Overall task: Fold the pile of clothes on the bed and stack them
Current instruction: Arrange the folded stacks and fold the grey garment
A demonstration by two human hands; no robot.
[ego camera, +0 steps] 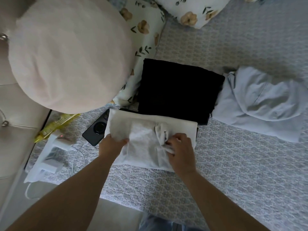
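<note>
A white garment (pixel 143 130) lies partly folded on the bed (pixel 233 172) in front of me. My left hand (pixel 111 145) grips its left edge, thumb on top. My right hand (pixel 180 152) pinches a bunched fold near the garment's right side. Behind it sits a folded black garment (pixel 178 89), flat and squared. To the right lies a light blue garment (pixel 260 100), crumpled and unfolded.
A large pink round cushion (pixel 66 52) fills the upper left. Floral pillows (pixel 191 10) lie at the back. A black phone (pixel 96 130), a white power strip (pixel 48 157) with cables and a yellow packet (pixel 53 127) rest at the left bed edge.
</note>
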